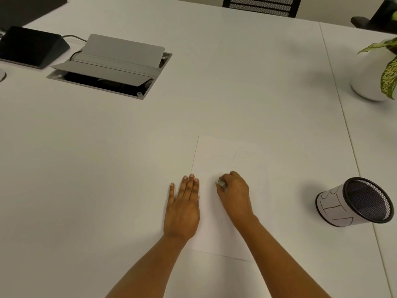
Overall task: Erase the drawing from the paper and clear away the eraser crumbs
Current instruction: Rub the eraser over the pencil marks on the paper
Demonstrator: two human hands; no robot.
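**Eraser on paper, faint drawing above it**

Nearest the camera, two bare forearms come in from the bottom edge over a white counter [107,168]. The paper [214,233] lies flat on the counter in front of the person, its left edge and near edge visible as thin lines; its right and far edges blend w/ the counter and are hard to trace.

The left hand [182,209] lies flat, palm down, fingers straight and close together, thumb side over the paper's left edge, little finger spread out onto the counter.

The right hand [235,194] is curled, fingers closed round a small white eraser [220,183]; the eraser pokes out at the fingertips and sits against the paper approx mid-sheet, just beside the left hand's fingertips.

Past the hands, on the far part of the sheet, is the drawing [240,157]: pale pencil loops, too faint to tell what they depict. Crumbs can't be made out.

To the right, well apart from the paper, a black mesh cup [354,203] w/ a white paper wrap stands on the counter.

Farther: a white pot [367,82] w/ green speckled leaves at far right; an open grey cable hatch [111,65] at far left, a black box [32,47] beside it. A mesh-back chair [262,5] stands beyond the far edge.
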